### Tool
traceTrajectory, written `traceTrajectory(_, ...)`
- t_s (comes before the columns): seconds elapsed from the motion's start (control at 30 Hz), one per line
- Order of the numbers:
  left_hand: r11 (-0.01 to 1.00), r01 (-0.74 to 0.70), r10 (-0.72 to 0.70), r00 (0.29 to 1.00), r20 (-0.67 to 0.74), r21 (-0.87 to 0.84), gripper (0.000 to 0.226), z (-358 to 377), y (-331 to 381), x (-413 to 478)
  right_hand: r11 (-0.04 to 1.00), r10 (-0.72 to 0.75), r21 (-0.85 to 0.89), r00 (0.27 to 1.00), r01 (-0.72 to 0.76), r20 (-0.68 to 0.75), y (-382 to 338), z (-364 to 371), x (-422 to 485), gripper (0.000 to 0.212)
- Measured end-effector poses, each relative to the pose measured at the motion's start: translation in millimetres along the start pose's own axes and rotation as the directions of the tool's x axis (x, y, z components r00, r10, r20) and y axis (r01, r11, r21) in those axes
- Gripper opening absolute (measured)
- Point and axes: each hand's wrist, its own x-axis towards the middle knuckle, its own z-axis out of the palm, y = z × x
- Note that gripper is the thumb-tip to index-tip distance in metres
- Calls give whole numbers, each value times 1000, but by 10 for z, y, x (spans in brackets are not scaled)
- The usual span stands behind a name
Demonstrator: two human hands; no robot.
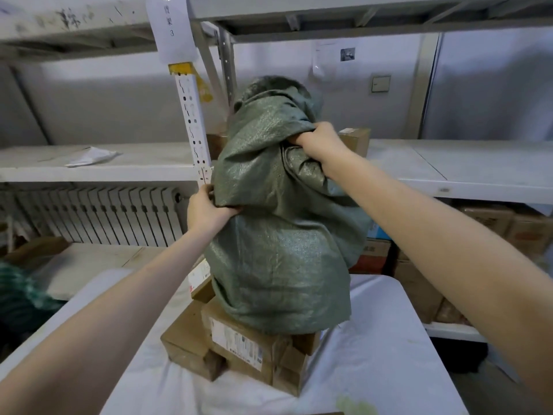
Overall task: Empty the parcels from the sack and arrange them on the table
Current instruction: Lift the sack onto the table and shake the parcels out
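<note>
A green woven sack point(278, 235) hangs upside down over the white table point(374, 369), its open mouth down. My left hand point(206, 209) grips a fold on the sack's left side at mid height. Higher up on the right, my right hand point(320, 142) clutches bunched fabric. Several brown cardboard parcels point(239, 342) lie heaped on the table under the sack's mouth, one showing a white shipping label. The sack still covers the top of the heap, so anything left inside is hidden.
Grey metal shelving point(98, 167) stands behind the table, with a perforated upright point(193, 124) just left of the sack. A brown box point(356, 140) sits on the shelf behind the sack. More cartons point(490, 223) fill the lower right shelf. A radiator point(89, 217) lines the left wall.
</note>
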Motion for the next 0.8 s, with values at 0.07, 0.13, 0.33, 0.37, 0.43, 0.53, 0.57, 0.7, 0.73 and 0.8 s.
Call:
traceTrajectory(0.07,999,-27,28,999,31,-36,83,-40,67,2,991,84,102,996,-85,8,-42,-24,-32,43)
traceTrajectory(0.13,988,-78,91,991,97,-136,91,-103,165,8,972,111,207,994,-110,4,-100,-66,-22,53)
traceTrajectory(0.33,929,-181,237,961,144,-323,110,-393,437,62,901,44,432,999,-33,-14,-136,-186,362,92)
traceTrajectory(0.37,929,-191,244,961,133,-318,110,-400,459,82,891,37,454,999,-23,-22,-132,-205,416,95)
traceTrajectory(0.43,940,-194,240,960,143,-281,107,-349,445,108,897,59,441,998,-38,-34,-143,-223,385,90)
traceTrajectory(0.53,982,-127,156,961,227,-138,115,-236,295,123,968,126,225,990,-110,-59,-112,-175,111,62)
traceTrajectory(0.57,993,-78,102,951,292,-92,116,-213,242,132,985,141,103,988,-135,-57,-47,-165,67,56)
traceTrajectory(0.7,999,-31,45,866,498,-36,127,-232,225,162,959,24,-282,1000,-22,6,98,-194,-27,38)
traceTrajectory(0.73,998,-53,66,865,497,-39,135,-246,272,173,944,2,-331,999,13,46,80,-214,-37,36)
traceTrajectory(0.8,992,-108,129,863,488,-71,143,-309,382,173,902,-19,-423,989,81,149,11,-200,-78,34)
